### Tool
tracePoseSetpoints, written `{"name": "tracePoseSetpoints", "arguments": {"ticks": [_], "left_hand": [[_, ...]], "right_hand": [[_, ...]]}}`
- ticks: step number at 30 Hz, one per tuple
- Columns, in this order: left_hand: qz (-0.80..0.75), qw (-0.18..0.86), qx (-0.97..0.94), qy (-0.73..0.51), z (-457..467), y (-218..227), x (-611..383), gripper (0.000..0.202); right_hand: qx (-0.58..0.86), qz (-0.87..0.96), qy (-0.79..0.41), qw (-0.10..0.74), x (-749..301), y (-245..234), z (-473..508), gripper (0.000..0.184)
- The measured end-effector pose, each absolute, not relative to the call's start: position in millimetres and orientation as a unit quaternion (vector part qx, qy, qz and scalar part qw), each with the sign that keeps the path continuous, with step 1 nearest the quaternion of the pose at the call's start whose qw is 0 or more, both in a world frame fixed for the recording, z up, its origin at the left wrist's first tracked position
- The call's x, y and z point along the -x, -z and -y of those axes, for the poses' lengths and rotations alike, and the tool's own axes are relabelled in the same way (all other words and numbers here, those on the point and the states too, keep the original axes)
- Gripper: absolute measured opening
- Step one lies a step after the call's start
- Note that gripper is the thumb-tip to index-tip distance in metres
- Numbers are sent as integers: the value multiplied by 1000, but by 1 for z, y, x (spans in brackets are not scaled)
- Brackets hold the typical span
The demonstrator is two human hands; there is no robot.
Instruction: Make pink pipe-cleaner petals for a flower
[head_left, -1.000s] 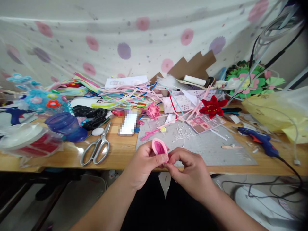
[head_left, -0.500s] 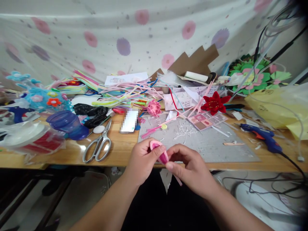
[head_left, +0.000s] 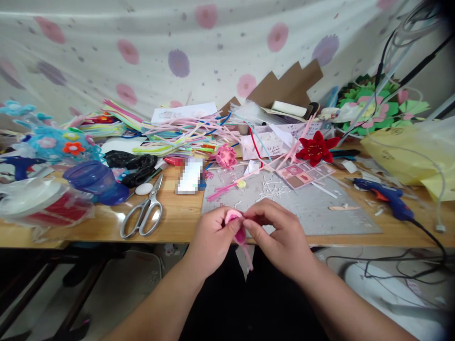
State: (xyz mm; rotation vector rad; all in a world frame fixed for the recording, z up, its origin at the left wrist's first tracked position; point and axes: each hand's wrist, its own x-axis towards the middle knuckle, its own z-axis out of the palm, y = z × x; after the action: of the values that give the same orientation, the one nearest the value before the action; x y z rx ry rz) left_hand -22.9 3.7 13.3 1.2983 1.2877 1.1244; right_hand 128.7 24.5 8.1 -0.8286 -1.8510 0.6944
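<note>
Just over the table's front edge, my left hand (head_left: 212, 241) pinches a pink fuzzy petal (head_left: 233, 217), pale at the rim and deeper pink inside. A pink strip hangs down from it. My right hand (head_left: 275, 232) is closed, with thumb and index finger pressed together at the petal's right edge. Its fingertips partly cover the spot, so part of the petal is hidden. Behind both hands lies a grey cutting mat (head_left: 302, 208) scattered with small white clippings (head_left: 272, 188). A pink flower (head_left: 226, 155) and a red flower (head_left: 317, 147) rest beyond.
Silver scissors (head_left: 144, 210) lie left of the mat, near a blue jar (head_left: 95, 182) and a bagged tub (head_left: 46, 203). To the right is a blue glue gun (head_left: 386, 195) with its cable. Pipe cleaners (head_left: 185, 132) are heaped at the back. A makeup palette (head_left: 302, 175) sits on the mat.
My right fingertips have moved up and left along the petal toward its top. The petal has turned, and the hanging pink strip has swung left. The view has shifted slightly.
</note>
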Motion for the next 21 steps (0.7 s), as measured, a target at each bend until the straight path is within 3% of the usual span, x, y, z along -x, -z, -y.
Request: {"name": "tracePoseSetpoints", "arguments": {"ticks": [3, 9, 21], "left_hand": [[-515, 534, -520, -423, -3, -17, 22, 18], [-417, 650, -423, -474, 2, -4, 16, 9], [-484, 606, -389, -498, 2, 0, 8, 14]], "right_hand": [[304, 782, -293, 460, -131, -17, -30, 7], [356, 762, -262, 474, -132, -18, -37, 9], [373, 796, -278, 386, -131, -15, -36, 22]]}}
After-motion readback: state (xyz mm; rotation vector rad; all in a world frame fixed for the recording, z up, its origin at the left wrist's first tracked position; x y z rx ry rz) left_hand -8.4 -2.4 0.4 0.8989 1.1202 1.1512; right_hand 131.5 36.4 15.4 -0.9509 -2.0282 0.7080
